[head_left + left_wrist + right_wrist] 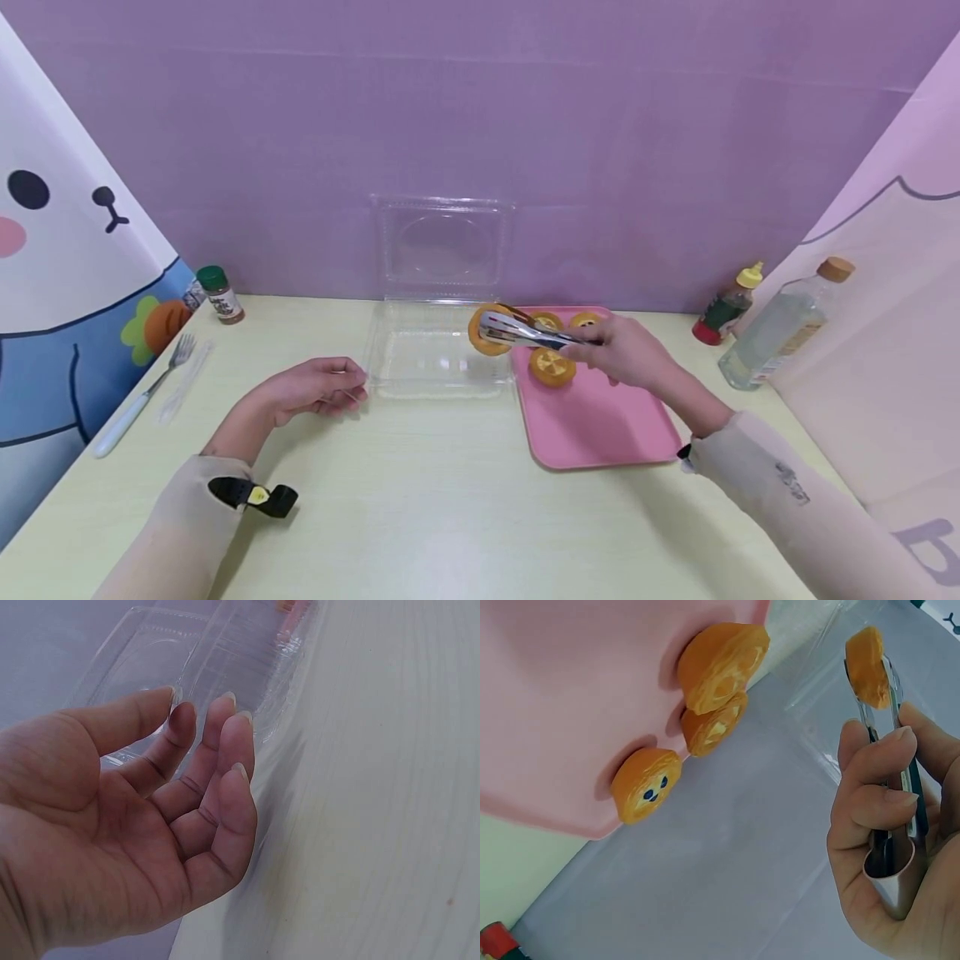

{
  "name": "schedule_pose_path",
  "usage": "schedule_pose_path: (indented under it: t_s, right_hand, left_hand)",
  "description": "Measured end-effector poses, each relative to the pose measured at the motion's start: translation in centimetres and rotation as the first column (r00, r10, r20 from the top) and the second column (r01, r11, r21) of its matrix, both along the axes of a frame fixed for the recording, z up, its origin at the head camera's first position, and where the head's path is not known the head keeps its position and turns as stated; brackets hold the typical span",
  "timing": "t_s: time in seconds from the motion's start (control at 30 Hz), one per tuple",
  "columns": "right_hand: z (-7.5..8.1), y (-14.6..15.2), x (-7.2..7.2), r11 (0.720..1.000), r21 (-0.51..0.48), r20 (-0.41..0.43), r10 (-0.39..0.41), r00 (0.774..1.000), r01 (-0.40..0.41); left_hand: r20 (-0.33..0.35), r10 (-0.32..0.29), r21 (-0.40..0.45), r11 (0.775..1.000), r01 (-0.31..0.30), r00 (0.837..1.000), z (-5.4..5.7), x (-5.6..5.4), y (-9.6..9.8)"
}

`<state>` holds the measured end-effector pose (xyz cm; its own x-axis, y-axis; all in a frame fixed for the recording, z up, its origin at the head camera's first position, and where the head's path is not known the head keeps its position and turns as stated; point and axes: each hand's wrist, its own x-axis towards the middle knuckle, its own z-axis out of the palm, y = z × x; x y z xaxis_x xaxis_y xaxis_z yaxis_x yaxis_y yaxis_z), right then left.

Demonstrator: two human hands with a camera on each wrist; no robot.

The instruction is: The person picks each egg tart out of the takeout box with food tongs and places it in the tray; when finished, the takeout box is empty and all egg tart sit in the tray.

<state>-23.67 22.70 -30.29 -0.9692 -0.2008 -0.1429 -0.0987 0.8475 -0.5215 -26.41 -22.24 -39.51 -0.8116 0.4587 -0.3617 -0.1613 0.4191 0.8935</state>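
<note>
My right hand (621,350) grips metal tongs (525,333), which pinch a golden tart (868,669). The tart is held up over the right side of a clear plastic container (420,354), whose hinged lid (442,250) stands raised against the backdrop. At the container's left edge, my left hand (321,387) pinches the rim between thumb and forefinger, its other fingers loosely curled. A pink tray (600,433) lies to the right; on it sit a tart with a pale patterned top (552,367), a tart with dark dots (646,787) and one more tart (714,727).
At the back left stands a green-capped spice jar (221,296). A fork (142,400) and a clear wrapped utensil (184,383) lie along the left edge. A yellow-tipped sauce bottle (727,307) and a corked glass bottle (783,329) stand at the right. The purple backdrop (600,167) rises behind the table.
</note>
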Motion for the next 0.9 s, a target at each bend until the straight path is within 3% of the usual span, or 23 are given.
schedule_pose_path:
  t_s: [0.43, 0.9]
  right_hand:
    - [1.3, 2.7, 1.4, 0.999, -0.022, -0.038, -0.026, 0.999, 0.025]
    - [0.9, 6.1, 2.3, 0.999, -0.044, -0.116, -0.019, 0.993, 0.014]
  left_hand:
    - [0.003, 0.003, -0.001, 1.000, -0.003, 1.000, 0.2, 0.1, 0.0]
    - [0.000, 0.000, 0.002, 1.000, 0.000, 1.000, 0.1, 0.1, 0.1]
